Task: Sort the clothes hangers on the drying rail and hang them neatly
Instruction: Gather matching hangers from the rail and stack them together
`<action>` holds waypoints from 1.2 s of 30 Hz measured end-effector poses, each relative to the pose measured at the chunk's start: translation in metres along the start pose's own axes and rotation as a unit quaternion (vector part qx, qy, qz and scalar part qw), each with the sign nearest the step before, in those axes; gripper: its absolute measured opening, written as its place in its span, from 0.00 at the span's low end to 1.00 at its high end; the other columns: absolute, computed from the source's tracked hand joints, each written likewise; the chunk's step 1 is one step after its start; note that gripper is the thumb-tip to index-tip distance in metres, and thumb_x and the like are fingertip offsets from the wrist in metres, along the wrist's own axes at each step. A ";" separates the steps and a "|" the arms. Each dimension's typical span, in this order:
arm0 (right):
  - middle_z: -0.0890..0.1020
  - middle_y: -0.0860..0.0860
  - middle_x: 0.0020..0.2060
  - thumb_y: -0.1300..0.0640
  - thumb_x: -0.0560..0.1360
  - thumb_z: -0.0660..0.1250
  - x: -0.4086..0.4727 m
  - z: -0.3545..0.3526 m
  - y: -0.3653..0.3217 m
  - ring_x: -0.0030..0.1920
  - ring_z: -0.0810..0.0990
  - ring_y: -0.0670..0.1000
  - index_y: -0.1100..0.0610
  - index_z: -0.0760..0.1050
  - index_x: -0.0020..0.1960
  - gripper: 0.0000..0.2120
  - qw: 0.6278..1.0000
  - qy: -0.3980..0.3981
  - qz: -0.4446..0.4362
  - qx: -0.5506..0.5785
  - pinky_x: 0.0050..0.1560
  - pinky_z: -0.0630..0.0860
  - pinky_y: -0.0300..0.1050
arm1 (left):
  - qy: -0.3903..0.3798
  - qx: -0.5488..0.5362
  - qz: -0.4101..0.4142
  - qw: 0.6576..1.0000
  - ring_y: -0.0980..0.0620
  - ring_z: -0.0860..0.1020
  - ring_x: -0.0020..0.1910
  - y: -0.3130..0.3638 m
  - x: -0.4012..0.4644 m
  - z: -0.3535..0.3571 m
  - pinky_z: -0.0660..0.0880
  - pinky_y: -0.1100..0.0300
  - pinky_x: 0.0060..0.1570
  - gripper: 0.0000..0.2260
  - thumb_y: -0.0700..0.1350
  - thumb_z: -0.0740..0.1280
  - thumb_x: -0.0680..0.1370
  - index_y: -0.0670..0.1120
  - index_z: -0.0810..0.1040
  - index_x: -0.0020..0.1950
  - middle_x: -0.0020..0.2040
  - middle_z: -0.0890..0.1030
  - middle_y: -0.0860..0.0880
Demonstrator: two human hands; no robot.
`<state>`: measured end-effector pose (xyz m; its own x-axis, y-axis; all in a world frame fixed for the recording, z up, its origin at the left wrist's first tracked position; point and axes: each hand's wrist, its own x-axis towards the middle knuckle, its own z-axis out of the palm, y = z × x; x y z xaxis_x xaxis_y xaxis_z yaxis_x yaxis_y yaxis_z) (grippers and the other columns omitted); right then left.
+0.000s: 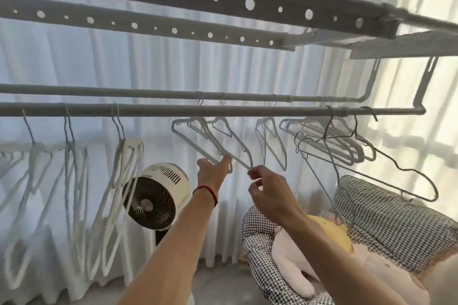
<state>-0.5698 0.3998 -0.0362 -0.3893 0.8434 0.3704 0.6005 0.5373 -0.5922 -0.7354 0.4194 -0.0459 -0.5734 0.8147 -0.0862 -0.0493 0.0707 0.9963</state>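
Both the left hand [213, 171] and right hand [266, 187] pinched pale hangers [213, 141] hanging from the drying rail [173, 109].

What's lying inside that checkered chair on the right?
In the checkered chair lie a yellow cushion and a pale pink plush toy. The right forearm covers part of them.

Hangers [218, 141] hang along the near rail [223, 110], seemingly bunched at left; fan [158, 193] stands below, chair [396, 218] right.
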 end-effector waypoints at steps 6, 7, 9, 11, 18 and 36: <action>0.70 0.55 0.75 0.62 0.81 0.63 0.086 0.030 0.018 0.73 0.70 0.57 0.58 0.64 0.78 0.26 1.000 -0.007 0.002 0.005 0.71 0.68 0.51 | -0.032 -0.057 -0.129 0.990 0.37 0.76 0.60 0.011 0.049 0.017 0.78 0.40 0.57 0.35 0.61 0.76 0.69 0.45 0.66 0.66 0.58 0.73 0.42; 0.69 0.57 0.75 0.63 0.81 0.62 0.099 0.035 0.020 0.71 0.71 0.59 0.59 0.62 0.78 0.26 1.000 -0.009 0.006 0.009 0.68 0.70 0.52 | -0.046 -0.063 -0.138 0.987 0.37 0.79 0.57 0.013 0.056 0.018 0.80 0.40 0.54 0.33 0.60 0.77 0.69 0.43 0.70 0.63 0.56 0.76 0.40; 0.73 0.60 0.69 0.65 0.80 0.60 0.120 0.045 0.028 0.65 0.76 0.62 0.62 0.63 0.75 0.23 1.000 -0.014 0.021 0.012 0.62 0.74 0.54 | -0.062 -0.064 -0.137 0.987 0.39 0.83 0.47 0.016 0.068 0.021 0.82 0.42 0.49 0.26 0.57 0.78 0.68 0.42 0.74 0.56 0.48 0.80 0.38; 0.78 0.62 0.62 0.67 0.81 0.59 0.135 0.055 0.035 0.58 0.80 0.62 0.64 0.66 0.69 0.16 0.999 -0.015 0.033 0.006 0.55 0.77 0.53 | -0.056 -0.061 -0.135 0.987 0.40 0.81 0.40 0.018 0.076 0.024 0.82 0.43 0.48 0.21 0.53 0.78 0.69 0.41 0.76 0.52 0.44 0.80 0.38; 0.81 0.51 0.40 0.56 0.86 0.55 0.164 0.069 0.044 0.37 0.83 0.55 0.57 0.72 0.52 0.10 0.996 0.066 -0.036 -0.052 0.41 0.81 0.50 | -0.017 -0.108 -0.194 0.975 0.50 0.68 0.32 0.024 0.096 0.011 0.73 0.61 0.29 0.18 0.48 0.73 0.71 0.40 0.71 0.53 0.38 0.68 0.44; 0.68 0.47 0.31 0.67 0.78 0.57 0.187 0.088 0.031 0.33 0.71 0.54 0.56 0.69 0.45 0.08 0.991 -0.037 -0.026 -0.124 0.30 0.62 0.45 | -0.044 -0.105 -0.106 0.988 0.54 0.63 0.26 0.037 0.087 -0.064 0.61 0.66 0.21 0.12 0.49 0.67 0.74 0.42 0.69 0.48 0.33 0.68 0.45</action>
<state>-0.6858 0.5736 -0.0477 -0.4691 0.8167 0.3363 0.7277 0.5731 -0.3768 -0.8392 0.4561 -0.0164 -0.4594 0.8417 -0.2837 -0.3346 0.1319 0.9331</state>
